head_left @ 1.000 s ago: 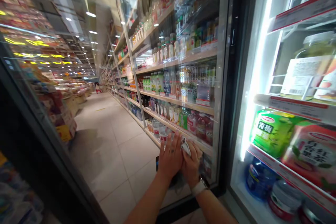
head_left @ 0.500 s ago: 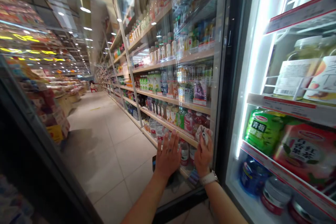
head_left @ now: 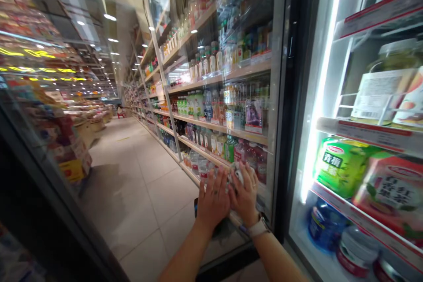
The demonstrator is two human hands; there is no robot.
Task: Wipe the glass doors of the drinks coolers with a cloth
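Note:
My right hand (head_left: 245, 194), with a watch (head_left: 259, 228) on the wrist, presses a crumpled whitish cloth (head_left: 238, 177) against the glass of a dark-framed door (head_left: 228, 259). Most of the cloth is covered by the fingers. Flat on the same pane lies my left hand (head_left: 214, 200), fingers stretched out and holding nothing. The two hands are side by side, fingertips nearly touching. A small dark object (head_left: 196, 207) shows partly behind the left hand; its kind is hidden.
Through the glass appear shelves of bottles (head_left: 198, 103) and a tiled aisle (head_left: 142, 176). To the right, a lit cooler holds a green drink pack (head_left: 340, 167), a red drink pack (head_left: 390, 194) and jars. A yellow box (head_left: 71, 170) stands among goods at the left.
My right hand has moved left across the glass with the cloth, from near the door's right edge to beside my left hand. The left hand stays flat in about the same place.

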